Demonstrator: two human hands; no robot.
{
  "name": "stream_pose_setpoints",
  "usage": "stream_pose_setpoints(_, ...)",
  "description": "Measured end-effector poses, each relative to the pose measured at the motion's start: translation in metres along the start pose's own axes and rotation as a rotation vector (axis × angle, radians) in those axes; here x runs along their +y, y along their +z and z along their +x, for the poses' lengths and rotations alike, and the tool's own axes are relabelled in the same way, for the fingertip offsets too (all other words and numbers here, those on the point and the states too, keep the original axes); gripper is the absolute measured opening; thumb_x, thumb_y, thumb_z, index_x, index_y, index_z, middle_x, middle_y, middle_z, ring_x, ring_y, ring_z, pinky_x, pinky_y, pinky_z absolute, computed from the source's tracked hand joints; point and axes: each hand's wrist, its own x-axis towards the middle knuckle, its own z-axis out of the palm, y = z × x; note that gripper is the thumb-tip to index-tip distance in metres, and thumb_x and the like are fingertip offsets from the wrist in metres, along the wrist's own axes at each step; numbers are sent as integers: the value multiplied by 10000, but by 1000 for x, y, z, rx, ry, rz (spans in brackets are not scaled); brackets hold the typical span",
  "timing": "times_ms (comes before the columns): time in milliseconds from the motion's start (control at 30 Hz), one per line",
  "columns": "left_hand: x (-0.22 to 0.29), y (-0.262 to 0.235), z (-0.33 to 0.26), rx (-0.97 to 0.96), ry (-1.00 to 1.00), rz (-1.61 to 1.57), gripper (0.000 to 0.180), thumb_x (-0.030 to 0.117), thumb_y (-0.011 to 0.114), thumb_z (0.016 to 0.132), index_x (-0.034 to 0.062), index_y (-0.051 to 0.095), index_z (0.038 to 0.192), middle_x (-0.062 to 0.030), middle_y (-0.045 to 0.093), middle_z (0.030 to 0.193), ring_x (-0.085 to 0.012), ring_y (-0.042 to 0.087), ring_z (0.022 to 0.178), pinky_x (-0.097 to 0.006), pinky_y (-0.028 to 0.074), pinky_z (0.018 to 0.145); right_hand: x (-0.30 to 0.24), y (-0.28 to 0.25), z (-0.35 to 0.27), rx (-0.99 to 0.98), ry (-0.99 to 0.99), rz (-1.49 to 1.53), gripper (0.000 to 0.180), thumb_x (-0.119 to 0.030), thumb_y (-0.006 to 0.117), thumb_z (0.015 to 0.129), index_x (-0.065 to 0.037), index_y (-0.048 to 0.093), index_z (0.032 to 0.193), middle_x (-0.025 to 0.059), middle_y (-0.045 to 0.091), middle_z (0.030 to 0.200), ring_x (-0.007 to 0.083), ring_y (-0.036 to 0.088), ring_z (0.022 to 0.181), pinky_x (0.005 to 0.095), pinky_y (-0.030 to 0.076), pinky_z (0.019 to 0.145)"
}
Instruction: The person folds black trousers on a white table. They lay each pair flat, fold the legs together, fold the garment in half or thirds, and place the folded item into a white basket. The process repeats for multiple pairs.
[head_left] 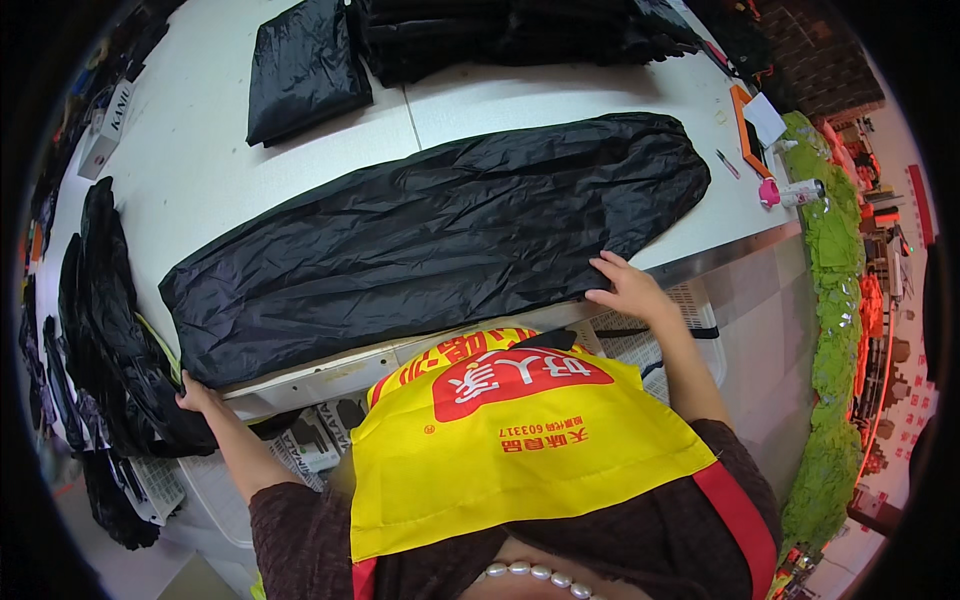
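A long piece of shiny black fabric [430, 240], like a garment sleeve or cover, lies stretched slantwise across the white table [190, 200]. It is wrinkled, with a straight end at the left and a rounded one at the right. At its near left corner my left hand [197, 393] pinches the edge; some of those fingers are hidden. My right hand [637, 290] rests against the near edge toward the right, fingers apart, the fingertips touching the fabric.
Black fabric stacks [310, 70] sit at the far side. More black fabric [110, 330] hangs over the left edge. A white box [105, 130] stands at far left. On the right are an orange-framed item [750, 135], a pen [727, 165], a pink-capped bottle [795, 193] and green fabric [835, 290].
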Motion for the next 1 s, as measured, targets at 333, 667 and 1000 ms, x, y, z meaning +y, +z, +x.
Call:
stream_pose_setpoints(333,64,29,-303,-927,1006,281,220,154,595,850,18,625,1021,-140,616,1042,-286,567,999,-363,429,883,124,-147,166,656,35,-151,225,-189,551,849,-96,619,1042,147,634,1011,342,595,927,404,478,794)
stream_pose_setpoints(667,32,41,-359,-1039,1511,884,698,433,558,809,92,342,1379,-150,280,1447,-322,217,1352,-546,118,1061,176,-153,241,454,-125,-416,113,-150,628,763,-97,627,862,107,645,840,293,593,874,429,460,763)
stream_pose_setpoints(1000,44,52,-361,-1103,1377,866,679,395,601,809,104,355,1372,-153,272,1446,-328,216,1349,-561,138,1049,134,-93,254,909,-64,-364,508,1,547,732,-70,498,1233,169,452,1304,345,396,1225,427,336,996)
